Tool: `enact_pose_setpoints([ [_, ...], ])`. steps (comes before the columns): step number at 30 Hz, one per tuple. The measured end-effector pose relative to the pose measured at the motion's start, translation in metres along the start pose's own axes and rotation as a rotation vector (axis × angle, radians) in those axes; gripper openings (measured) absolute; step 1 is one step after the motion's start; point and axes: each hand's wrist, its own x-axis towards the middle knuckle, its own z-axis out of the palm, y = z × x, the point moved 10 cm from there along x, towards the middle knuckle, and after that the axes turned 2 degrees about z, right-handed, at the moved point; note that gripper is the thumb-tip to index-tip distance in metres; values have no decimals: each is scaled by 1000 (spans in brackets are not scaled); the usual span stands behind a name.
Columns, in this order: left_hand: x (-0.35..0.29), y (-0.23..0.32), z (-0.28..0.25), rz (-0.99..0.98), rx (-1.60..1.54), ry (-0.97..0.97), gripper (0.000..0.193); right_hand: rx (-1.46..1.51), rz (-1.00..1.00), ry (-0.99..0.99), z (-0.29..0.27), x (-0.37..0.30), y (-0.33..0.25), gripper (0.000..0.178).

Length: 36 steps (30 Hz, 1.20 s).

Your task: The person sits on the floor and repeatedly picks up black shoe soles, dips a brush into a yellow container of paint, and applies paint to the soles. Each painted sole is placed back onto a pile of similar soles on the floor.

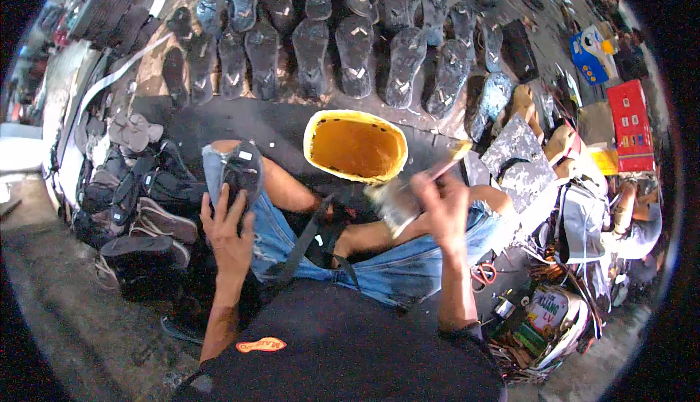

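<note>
My left hand lies with its fingers spread apart, the fingertips touching the near end of a dark sandal sole with a small white tag. That sole rests on my left knee. My right hand, slightly blurred, is closed round the handle of a wide brush. Its pale, smeared bristles point left, over my lap and apart from the sole. In front of me stands a yellow-rimmed tub of amber-brown liquid, just beyond the brush. Motion blur hides the exact finger grip.
Rows of dark soles lie beyond the tub. Sandals pile up at left. On the right are camouflage-patterned sheets, a red box, a blue box, red-handled scissors and a container of scraps.
</note>
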Motion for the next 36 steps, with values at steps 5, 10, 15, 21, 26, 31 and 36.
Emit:
enact_pose_setpoints([
  [5,27,-5,-11,-97,-506,107,53,955,113,119,-28,38,18,23],
  [10,41,59,51,-592,-2136,-309,75,362,-383,18,34,22,-120,30],
  [15,40,101,58,-683,-2223,-347,72,-61,-1003,99,82,-2,-197,28],
  [21,58,97,60,-230,-2471,-561,71,53,-993,-63,90,-66,-159,26],
  [26,49,119,54,-407,-2329,-577,69,155,-663,339,7,19,-161,30],
  [31,42,118,55,-167,-2091,-487,63,54,-758,325,-15,28,-166,32],
  [36,68,137,56,-479,-2304,-409,59,134,-678,131,13,-7,-159,24],
])
